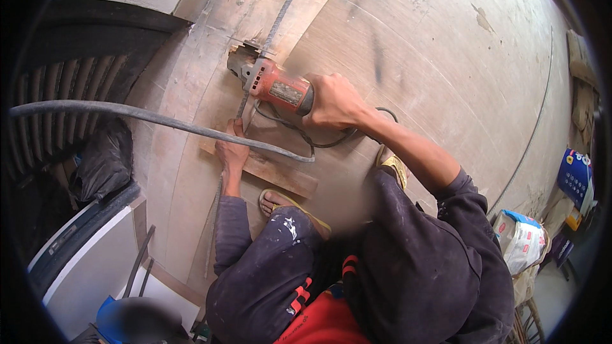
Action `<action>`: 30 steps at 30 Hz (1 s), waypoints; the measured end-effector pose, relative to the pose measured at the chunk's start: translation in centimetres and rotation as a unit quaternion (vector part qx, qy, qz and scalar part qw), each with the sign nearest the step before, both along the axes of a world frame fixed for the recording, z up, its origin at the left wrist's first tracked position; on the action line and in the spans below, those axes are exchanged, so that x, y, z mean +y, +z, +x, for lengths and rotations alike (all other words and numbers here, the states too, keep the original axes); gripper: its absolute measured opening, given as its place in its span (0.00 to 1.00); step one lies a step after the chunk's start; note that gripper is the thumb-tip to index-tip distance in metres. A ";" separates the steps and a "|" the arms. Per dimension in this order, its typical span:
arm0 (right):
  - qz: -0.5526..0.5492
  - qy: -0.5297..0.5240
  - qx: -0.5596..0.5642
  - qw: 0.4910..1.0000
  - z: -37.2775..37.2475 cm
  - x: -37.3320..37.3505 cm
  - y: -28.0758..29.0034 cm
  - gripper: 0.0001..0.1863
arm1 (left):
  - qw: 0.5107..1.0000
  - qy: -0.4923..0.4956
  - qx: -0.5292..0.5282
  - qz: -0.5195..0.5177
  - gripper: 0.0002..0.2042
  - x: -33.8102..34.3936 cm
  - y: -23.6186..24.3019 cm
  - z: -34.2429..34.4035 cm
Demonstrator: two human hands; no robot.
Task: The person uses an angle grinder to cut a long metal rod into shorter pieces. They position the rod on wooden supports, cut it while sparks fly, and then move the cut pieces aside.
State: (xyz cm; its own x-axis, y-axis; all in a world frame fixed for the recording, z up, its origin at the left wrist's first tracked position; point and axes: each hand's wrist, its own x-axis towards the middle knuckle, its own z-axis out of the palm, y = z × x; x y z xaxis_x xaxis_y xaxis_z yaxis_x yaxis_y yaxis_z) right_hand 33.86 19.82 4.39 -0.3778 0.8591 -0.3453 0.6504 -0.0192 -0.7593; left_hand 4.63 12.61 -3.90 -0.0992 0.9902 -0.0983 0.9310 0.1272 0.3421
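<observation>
My right hand point(336, 100) is wrapped round the rear body of a red angle grinder point(278, 88), its grey head pointing left. The thin cutting disc point(253, 44) is seen nearly edge-on, across a ribbed steel bar point(285, 18); I cannot tell whether it touches. The bar runs from the far edge, beneath the grinder's head, toward my left side. My left hand point(234, 149) is closed on the bar on the near side of the grinder. By that hand, a short wooden plank point(280, 175) lies on the floor. The grinder's dark cord point(331, 143) loops behind my right wrist.
A thick grey hose-like length point(159, 124) crosses from the left to near the plank. My sandalled feet point(280, 204) are close by. At left are a slatted black panel point(70, 95) and black plastic bag point(105, 162); at right, a white sack point(519, 242) and blue package point(575, 178).
</observation>
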 end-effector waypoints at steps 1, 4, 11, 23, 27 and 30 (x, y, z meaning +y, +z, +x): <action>0.003 -0.001 0.001 1.000 0.0 0.0 -0.1 0.28 | 1.000 -0.001 -0.004 0.000 0.22 0.0 0.1 0.1; -0.004 0.003 -0.005 1.000 0.0 0.1 -0.1 0.28 | 1.000 -0.005 -0.013 0.008 0.21 0.0 0.0 0.1; -0.006 0.003 -0.011 1.000 -0.1 0.2 0.0 0.27 | 0.999 -0.005 0.021 0.025 0.20 -0.2 -0.6 -0.2; -0.001 0.007 -0.018 1.000 -0.4 0.5 0.0 0.28 | 0.999 0.015 0.047 0.019 0.21 -0.3 -0.4 -0.1; -0.014 0.012 -0.025 0.999 -0.4 0.6 0.5 0.28 | 0.999 0.021 0.049 0.011 0.22 -0.2 -0.1 0.3; -0.002 -0.036 0.044 0.998 -0.4 -0.4 -1.8 0.26 | 0.997 -0.006 0.053 0.049 0.20 0.0 0.1 0.8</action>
State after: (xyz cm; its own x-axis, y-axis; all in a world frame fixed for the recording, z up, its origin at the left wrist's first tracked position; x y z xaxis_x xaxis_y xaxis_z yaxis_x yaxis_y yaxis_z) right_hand 33.48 19.45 2.59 -0.3435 0.8842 -0.3166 0.5786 -0.0663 -0.8129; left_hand 5.39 12.64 -3.78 -0.0922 0.9957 0.0085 0.9637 0.0871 0.2524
